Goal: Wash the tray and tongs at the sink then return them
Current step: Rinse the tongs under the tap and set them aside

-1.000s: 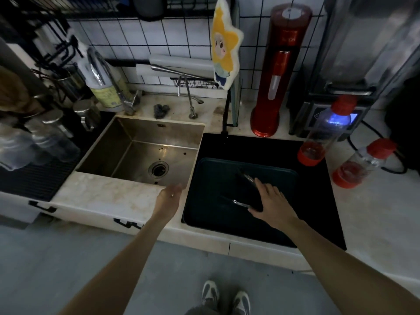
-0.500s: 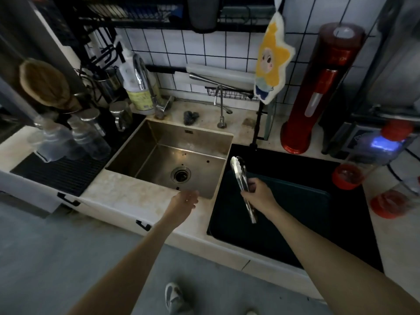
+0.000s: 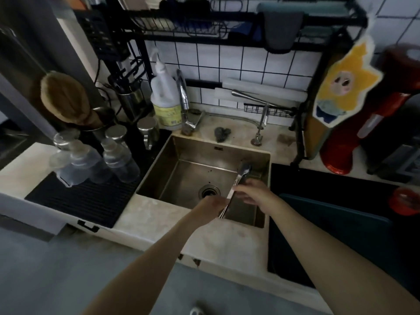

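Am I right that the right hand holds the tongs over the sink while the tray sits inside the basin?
Not quite. In the head view the right hand does hold the tongs over the sink, but the tray sits on the counter right of it.

Soap bottle (image 3: 164, 96): white pump type, yellow label, upright at the table's back edge just left of the tap.
Clear bottles (image 3: 95, 155): several with metal caps, standing on a dark ribbed mat (image 3: 79, 201).
Brush (image 3: 64, 98): brown, bristles up, in a metal holder.
Dark scrubber (image 3: 221, 133): lying on the table behind the basin.
Black rack (image 3: 204, 26): spans above, a grey cloth (image 3: 283, 26) draped over its rail.
Star-shaped yellow towel (image 3: 345, 81): hanging at right.
Red cylinder appliance (image 3: 354, 133): upright beside the towel.
White tiled wall (image 3: 238, 62): dark grout.
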The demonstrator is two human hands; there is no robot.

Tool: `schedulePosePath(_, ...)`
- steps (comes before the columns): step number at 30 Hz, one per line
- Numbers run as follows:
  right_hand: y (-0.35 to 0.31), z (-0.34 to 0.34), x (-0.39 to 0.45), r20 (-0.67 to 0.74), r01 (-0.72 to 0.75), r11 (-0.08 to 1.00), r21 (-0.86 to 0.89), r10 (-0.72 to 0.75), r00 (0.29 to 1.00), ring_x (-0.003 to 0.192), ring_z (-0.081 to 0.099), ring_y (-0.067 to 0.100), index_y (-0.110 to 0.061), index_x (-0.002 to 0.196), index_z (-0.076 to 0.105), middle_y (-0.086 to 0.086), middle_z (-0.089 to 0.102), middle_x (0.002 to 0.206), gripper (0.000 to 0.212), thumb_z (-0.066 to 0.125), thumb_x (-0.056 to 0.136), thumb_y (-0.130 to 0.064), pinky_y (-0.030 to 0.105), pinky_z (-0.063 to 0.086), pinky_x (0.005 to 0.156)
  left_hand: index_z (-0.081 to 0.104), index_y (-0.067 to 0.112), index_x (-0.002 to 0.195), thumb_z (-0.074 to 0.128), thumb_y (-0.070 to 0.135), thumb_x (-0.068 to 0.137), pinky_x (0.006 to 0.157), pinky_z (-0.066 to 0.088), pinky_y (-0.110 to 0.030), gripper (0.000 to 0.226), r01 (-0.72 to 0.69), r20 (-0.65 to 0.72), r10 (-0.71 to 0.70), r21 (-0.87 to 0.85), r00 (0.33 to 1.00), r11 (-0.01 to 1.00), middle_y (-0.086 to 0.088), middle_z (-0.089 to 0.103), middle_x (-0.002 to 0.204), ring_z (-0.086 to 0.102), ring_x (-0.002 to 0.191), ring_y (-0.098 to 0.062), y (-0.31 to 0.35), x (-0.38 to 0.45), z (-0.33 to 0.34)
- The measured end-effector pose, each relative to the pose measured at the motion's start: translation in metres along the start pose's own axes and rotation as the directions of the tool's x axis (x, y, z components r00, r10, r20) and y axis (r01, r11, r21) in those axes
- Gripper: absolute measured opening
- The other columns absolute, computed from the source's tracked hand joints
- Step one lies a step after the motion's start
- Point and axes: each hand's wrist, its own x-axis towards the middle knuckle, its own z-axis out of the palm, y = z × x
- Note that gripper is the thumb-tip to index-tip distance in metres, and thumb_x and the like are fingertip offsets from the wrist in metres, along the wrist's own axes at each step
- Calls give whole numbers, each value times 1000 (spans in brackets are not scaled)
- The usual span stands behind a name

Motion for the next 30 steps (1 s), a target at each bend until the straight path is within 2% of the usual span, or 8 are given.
schedulePosePath(4,-15,28,13,41,-37,999,-9,38,998,100,69,16,-20,105,70,-1,75,102,40,85,71,-34,39,51,96,61,0,107,49,21,104,59,56,-23,25,67,57,-52,-315,997,947,-13,62,84,64,60,-10,-16,9,-32)
schedulePosePath(7,-24,50,21,98,-94,996,1,94,991,104,66,16,-21,106,71,-2,74,106,42,87,69,-33,37,50,94,58,-1,121,49,34,104,55,55,-20,40,68,49,-55,-332,997,941,-15,60,88,61,61,-14,-29,17,-46)
schedulePosePath(11,-30,68,30,170,-142,989,-40,147,974,104,67,18,-21,110,69,0,74,109,51,89,65,-37,36,50,91,59,0,122,52,35,102,70,56,-32,41,72,102,-34,-404,994,912,-11,65,86,64,70,-19,-47,24,-62)
schedulePosePath(13,-30,74,36,180,-143,988,-62,152,972,102,68,19,-20,111,68,1,74,106,49,87,69,-34,39,50,95,61,0,122,54,31,102,76,58,-30,38,82,120,-30,-460,992,884,-10,70,91,67,77,-18,-53,25,-69)
schedulePosePath(17,-30,77,46,199,-151,984,-97,167,966,103,66,18,-23,114,67,-1,72,109,49,85,71,-40,41,49,98,61,3,113,50,26,104,59,46,-23,27,69,132,-8,-468,991,881,-3,60,77,54,62,-10,-59,26,-78)
schedulePosePath(23,-48,74,80,110,-140,990,-19,141,984,103,66,21,-25,116,61,2,69,110,51,72,77,-58,38,53,89,56,11,111,50,23,104,45,37,-22,15,138,66,-121,-507,990,851,3,50,66,47,54,-10,-66,47,-99)
schedulePosePath(26,-65,72,113,30,-93,996,2,93,995,101,67,21,-24,119,60,3,70,109,42,66,87,-51,37,55,84,57,15,108,49,25,104,44,35,-25,13,189,35,-202,-536,979,823,0,51,67,47,53,-12,-67,59,-109)
schedulePosePath(30,-95,73,153,5,-7,1000,5,7,1000,97,68,21,-19,117,61,5,71,106,30,61,94,-38,39,55,90,54,10,98,48,20,104,42,34,-21,13,255,46,-299,-651,953,715,-5,56,68,52,48,-15,-62,74,-117)
